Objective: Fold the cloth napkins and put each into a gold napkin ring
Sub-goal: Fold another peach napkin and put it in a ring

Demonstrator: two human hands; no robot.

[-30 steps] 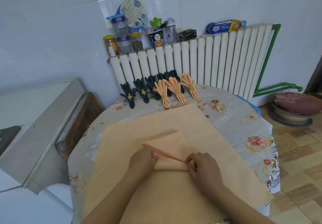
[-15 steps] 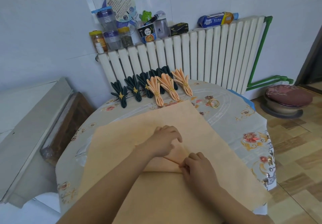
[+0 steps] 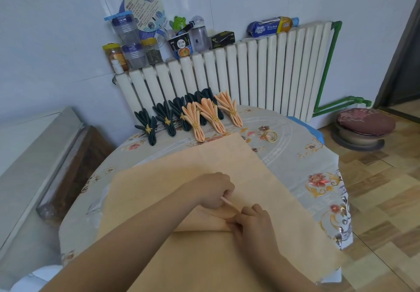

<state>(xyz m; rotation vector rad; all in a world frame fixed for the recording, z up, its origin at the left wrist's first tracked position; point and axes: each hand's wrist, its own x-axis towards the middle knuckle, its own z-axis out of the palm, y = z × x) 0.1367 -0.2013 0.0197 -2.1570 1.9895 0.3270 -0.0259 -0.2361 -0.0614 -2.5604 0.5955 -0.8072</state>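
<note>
A: Where the round table (image 3: pixel 284 155) is butting against the white radiator (image 3: pixel 250 73), what is lying on it?

B: A flowered plastic cover is draping it. Along the far edge, dark green folded napkins (image 3: pixel 164 119) and three peach folded napkins (image 3: pixel 211 115) are sitting in a row, each already in a ring. A loose gold ring (image 3: pixel 271 136) is resting to their right, well apart from the hands. Jars and bottles (image 3: pixel 134 48) are crowding the radiator top.

A: Edges, free room?

B: The big peach napkin (image 3: pixel 181 169) is covering most of the near half, its right corner hanging past the table rim. Bare cover is showing on the right side, between cloth and rim. A grey cabinet (image 3: pixel 34 155) is standing close on the left; wood floor and a cushioned stool (image 3: pixel 366 124) on the right.

A: The hands?

B: Left hand (image 3: pixel 212 190) is curling its fingers, pinching a raised pleat of the napkin. Right hand (image 3: pixel 254 223), just beside it, is pinching the same fold against the table.
</note>
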